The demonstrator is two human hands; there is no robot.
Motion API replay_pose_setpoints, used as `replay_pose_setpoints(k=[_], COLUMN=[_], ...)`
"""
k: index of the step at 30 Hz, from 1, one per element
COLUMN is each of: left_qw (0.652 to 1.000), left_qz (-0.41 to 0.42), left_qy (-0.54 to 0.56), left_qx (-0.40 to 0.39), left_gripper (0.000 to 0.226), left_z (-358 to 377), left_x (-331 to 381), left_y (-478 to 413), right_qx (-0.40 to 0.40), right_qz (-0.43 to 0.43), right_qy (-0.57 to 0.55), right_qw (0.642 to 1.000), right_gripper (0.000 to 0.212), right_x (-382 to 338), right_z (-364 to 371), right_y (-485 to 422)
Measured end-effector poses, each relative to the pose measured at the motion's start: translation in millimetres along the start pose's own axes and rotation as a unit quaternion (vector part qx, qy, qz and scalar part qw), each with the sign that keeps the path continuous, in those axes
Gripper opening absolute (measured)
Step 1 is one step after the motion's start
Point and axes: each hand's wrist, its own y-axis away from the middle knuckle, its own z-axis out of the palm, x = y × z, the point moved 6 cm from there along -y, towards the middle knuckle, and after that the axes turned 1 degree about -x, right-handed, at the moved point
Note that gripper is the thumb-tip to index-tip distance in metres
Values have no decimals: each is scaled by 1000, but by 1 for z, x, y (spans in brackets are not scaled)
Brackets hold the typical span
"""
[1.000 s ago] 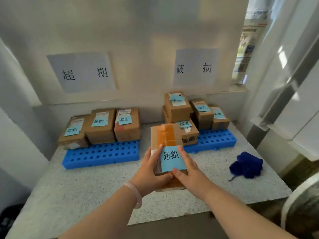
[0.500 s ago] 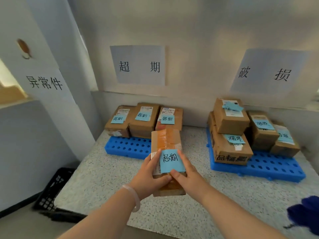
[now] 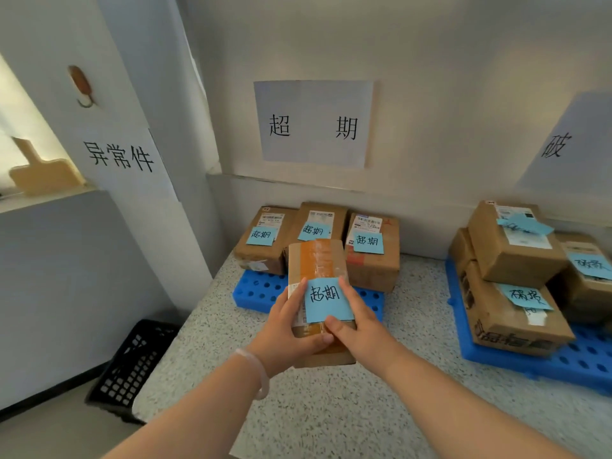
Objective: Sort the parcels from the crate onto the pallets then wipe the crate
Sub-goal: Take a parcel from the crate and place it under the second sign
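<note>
Both hands grasp the brown cardboard parcel with orange tape and a blue note (image 3: 316, 260): the left hand (image 3: 284, 329) curled round its left edge, the right hand (image 3: 359, 323) round its right; it hangs above the speckled table (image 3: 331, 409), near the blue perforated plastic pallet (image 3: 258, 289) at twelve o'clock, under the white wall sign (image 3: 314, 124) matching its note; best lowered flat onto the pallet's bare front strip, note upward, clear of the three brown boxes (image 3: 372, 260)

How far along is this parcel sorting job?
Done: three parcels sit on the left pallet, several parcels on the right pallet. In hand: left hand and right hand hold another parcel near the left pallet. Left: placing it, then wiping the black crate.
</note>
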Motion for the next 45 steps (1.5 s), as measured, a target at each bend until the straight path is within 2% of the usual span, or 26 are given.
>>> replay_pose_setpoints(k=[14,19,22,32,36,45], left_qw=[999,999,998,994,991,991], left_qz=[24,31,27,6,-6,18], left_qy=[13,22,12,-19,-37,-57], left_qx=[-26,-33,-51,-110,-125,-117], left_gripper=[101,90,93,96,108,98], left_z=[-161,-189,-206,-208,-203,-198], left_x=[-58,-72,-82,-93,-104,-107], left_y=[-91,-119,-145,-237,-264,-299], right_qx=[37,35,35,99,112,120], right_qz=[28,50,61,98,114,115], right_qy=[-28,5,40,83,104,110], right_qw=[999,998,997,987,982,980], right_gripper=[78,81,83,77,74,71], right_x=[-84,-99,-106,-99,-89,-75], right_z=[91,103,108,83,76,63], right_y=[-132,-169,-196,-265,-281,-314])
